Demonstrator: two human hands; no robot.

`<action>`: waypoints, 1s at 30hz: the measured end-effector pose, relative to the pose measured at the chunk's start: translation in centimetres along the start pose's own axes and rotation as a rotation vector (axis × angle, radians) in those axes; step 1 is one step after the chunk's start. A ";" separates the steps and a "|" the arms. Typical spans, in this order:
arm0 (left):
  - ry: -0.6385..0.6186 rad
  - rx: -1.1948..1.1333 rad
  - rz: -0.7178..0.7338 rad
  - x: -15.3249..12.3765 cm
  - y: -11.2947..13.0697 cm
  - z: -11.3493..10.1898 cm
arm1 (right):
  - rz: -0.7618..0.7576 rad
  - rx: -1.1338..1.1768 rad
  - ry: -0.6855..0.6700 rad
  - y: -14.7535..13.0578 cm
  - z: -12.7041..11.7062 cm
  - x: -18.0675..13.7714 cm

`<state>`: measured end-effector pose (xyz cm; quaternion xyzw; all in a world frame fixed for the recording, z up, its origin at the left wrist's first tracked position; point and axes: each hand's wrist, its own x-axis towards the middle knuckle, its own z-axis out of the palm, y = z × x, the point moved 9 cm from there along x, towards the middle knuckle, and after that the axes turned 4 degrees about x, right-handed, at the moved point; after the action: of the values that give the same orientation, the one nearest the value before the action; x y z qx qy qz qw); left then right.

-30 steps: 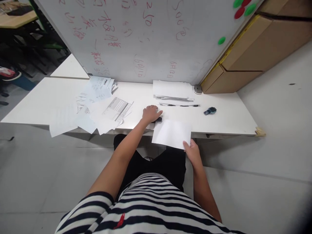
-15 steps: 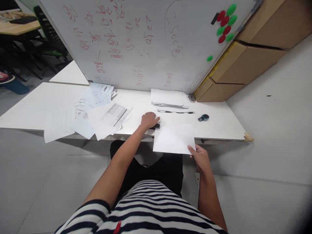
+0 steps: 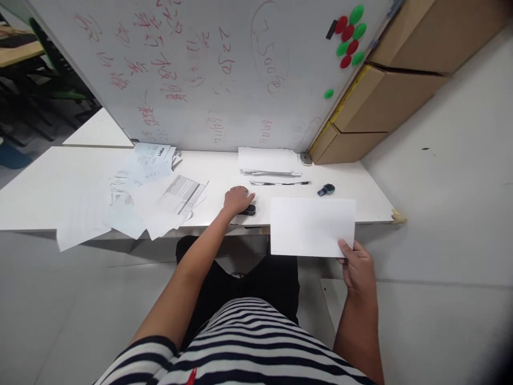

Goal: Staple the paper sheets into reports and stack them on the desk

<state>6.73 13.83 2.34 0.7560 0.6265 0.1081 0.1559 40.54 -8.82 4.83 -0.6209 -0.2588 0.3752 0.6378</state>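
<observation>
My right hand (image 3: 358, 262) pinches the lower right corner of a white sheet of paper (image 3: 312, 227), thumb on top and fingers beneath. The sheet is held out flat, partly over the desk's front edge, and its face looks blank. Near that edge, my left hand (image 3: 238, 200) is closed over a small black stapler (image 3: 249, 210), with only the stapler's right end showing. A gap separates the stapler from the sheet.
Printed papers (image 3: 154, 200) lie spread at the left, some overhanging the white desk (image 3: 216, 211). A paper stack (image 3: 268, 160), a thin dark-and-white strip (image 3: 280, 183) and a dark watch (image 3: 326, 189) lie farther right. Behind stand a whiteboard (image 3: 192, 112) and cardboard boxes (image 3: 385, 101).
My right hand has moved to the right with the sheet, drawing it away from the stapler. The left hand stays at the stapler. The view has shifted slightly.
</observation>
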 end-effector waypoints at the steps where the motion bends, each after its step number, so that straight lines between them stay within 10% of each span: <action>1: 0.003 0.000 -0.001 0.0 0.0 0.0 | 0.006 0.001 -0.010 0.4 0.4 -0.1; 22: 0.004 -0.017 -0.006 -0.2 0.0 -0.1 | 0.094 -0.010 -0.045 5.7 3.3 -0.5; 30: 0.059 -0.003 -0.026 -1.0 0.4 -0.8 | 0.050 -0.004 -0.252 2.8 11.9 5.9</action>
<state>6.58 12.85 3.24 0.7438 0.6406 0.1294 0.1399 34.11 2.88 2.36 -0.5762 -0.3220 0.4658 0.5894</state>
